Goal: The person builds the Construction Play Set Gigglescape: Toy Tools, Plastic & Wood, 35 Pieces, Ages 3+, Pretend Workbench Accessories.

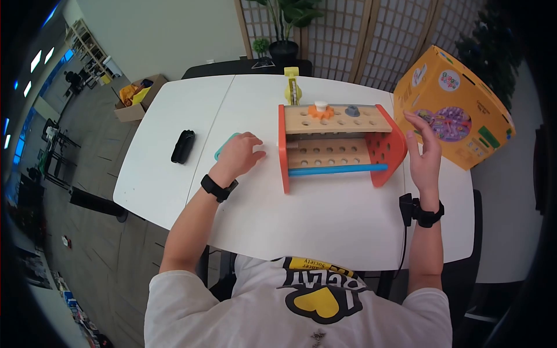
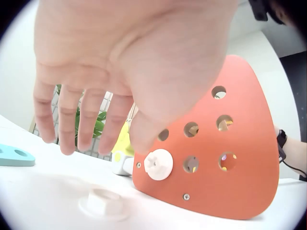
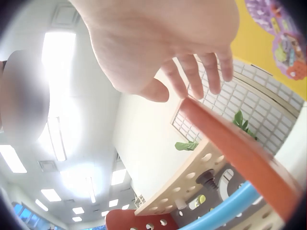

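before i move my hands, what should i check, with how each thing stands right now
1. Left hand free: ok, fingers hold nothing
2. Right hand free: ok, fingers spread and empty
3. Right fingers away from the bench: cannot tell, the tips look close to its side
4. Bench upright: ok, red sides stand on the table
5. White nut fitted on the bench: not ok, it lies on the table
6. Teal piece fully visible: not ok, the left hand partly hides it from above

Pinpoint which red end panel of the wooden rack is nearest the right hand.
The right-end panel, beside the orange box and the right hand; the left-end panel stands toward the left hand.
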